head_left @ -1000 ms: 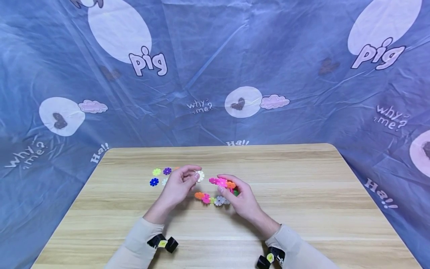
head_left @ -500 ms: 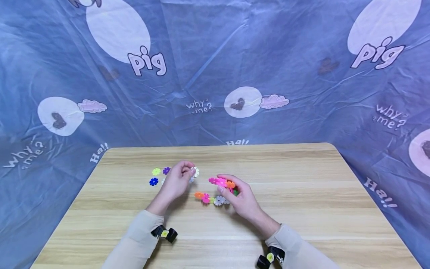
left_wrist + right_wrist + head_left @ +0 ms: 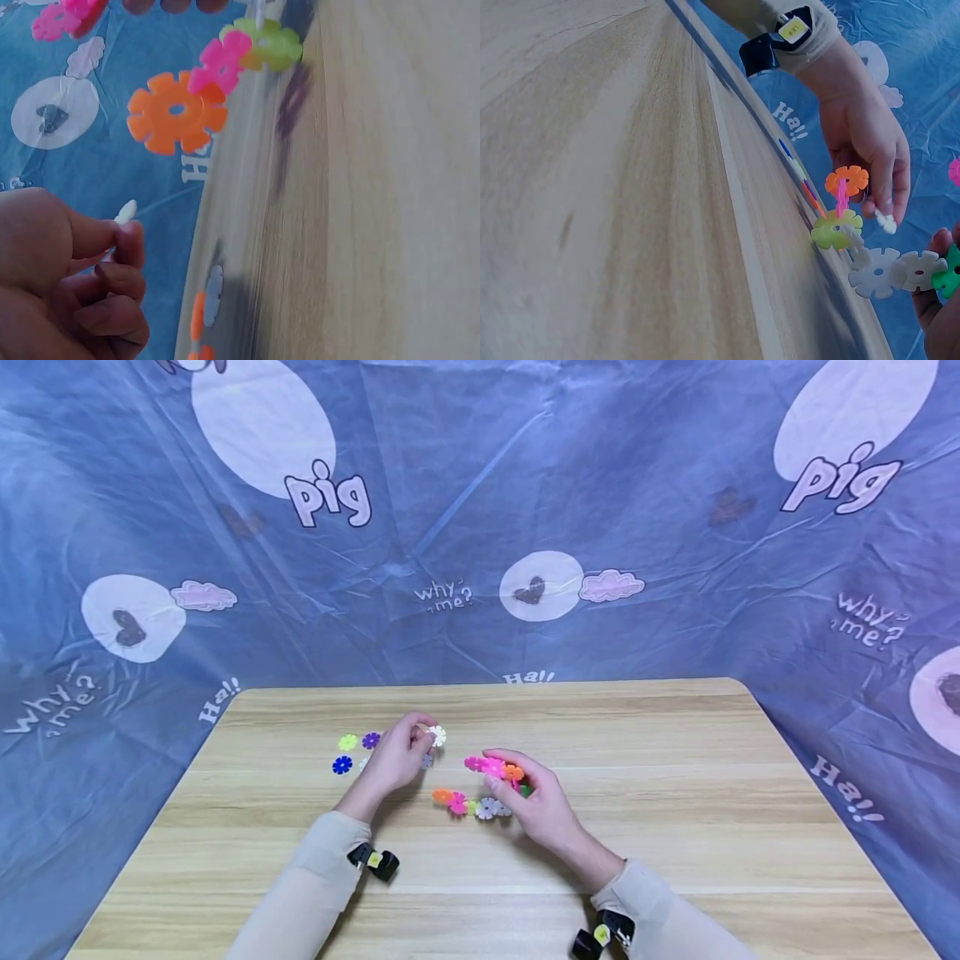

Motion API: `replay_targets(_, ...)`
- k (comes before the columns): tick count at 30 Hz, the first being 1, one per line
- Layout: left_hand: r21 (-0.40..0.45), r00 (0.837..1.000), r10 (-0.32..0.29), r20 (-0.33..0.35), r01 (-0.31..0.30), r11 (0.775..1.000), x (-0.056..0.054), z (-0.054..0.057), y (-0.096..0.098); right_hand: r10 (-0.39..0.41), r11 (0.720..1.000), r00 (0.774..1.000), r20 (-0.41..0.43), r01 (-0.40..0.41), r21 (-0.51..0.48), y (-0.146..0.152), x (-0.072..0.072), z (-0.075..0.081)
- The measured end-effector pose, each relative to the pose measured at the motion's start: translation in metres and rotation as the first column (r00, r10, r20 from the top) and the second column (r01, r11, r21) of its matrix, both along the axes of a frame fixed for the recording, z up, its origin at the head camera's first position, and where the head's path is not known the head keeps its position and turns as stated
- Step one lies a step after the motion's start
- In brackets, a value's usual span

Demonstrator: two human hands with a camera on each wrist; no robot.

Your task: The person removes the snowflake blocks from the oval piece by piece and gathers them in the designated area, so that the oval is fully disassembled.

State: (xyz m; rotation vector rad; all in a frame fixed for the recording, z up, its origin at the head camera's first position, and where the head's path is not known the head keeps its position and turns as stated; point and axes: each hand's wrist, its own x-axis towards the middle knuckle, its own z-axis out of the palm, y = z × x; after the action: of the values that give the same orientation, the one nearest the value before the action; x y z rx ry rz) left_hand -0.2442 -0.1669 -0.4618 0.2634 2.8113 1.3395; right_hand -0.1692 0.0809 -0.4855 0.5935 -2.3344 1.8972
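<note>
My left hand (image 3: 399, 758) pinches a white flower-shaped interlocking disc (image 3: 438, 736) between thumb and index finger, above the table. In the left wrist view this disc (image 3: 127, 211) shows edge-on. My right hand (image 3: 543, 800) holds a curved chain of linked flower discs (image 3: 487, 808) by its pink and orange part. The chain bends into a U that opens to the left, with a magenta disc (image 3: 474, 763) at its upper end and an orange disc (image 3: 443, 796) at its lower end. Part of its bend, near a green disc (image 3: 949, 274), is hidden behind the right hand.
Loose flower discs lie on the wooden table (image 3: 675, 793) at the left, among them a yellow-green one (image 3: 348, 742), a purple one (image 3: 371, 741) and a blue one (image 3: 342, 765). My left hand covers some of them. A printed blue cloth (image 3: 480, 510) hangs behind the table.
My left hand has moved away from me and slightly left, carrying the white disc farther from the chain. The right hand and the chain stay practically where they were.
</note>
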Motion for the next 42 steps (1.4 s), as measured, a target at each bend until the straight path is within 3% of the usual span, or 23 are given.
replay_targets(15, -0.109, 1.000, -0.010, 0.012, 0.012, 0.994, -0.018, -0.015, -0.001, -0.012, 1.000, 1.000, 0.007, 0.012, 0.011, -0.002, 0.001, -0.001)
replay_targets(36, -0.332, 0.998, -0.040, -0.055, 0.020, 0.943, -0.025, -0.022, 0.004, -0.007, 1.000, 1.000, -0.005, 0.007, 0.011, -0.002, 0.002, -0.001)
replay_targets(42, -0.329, 0.997, -0.034, -0.073, 0.008, 0.944, -0.024, -0.020, 0.005, -0.007, 1.000, 1.000, -0.002, 0.007, 0.012, -0.003, 0.003, -0.001)
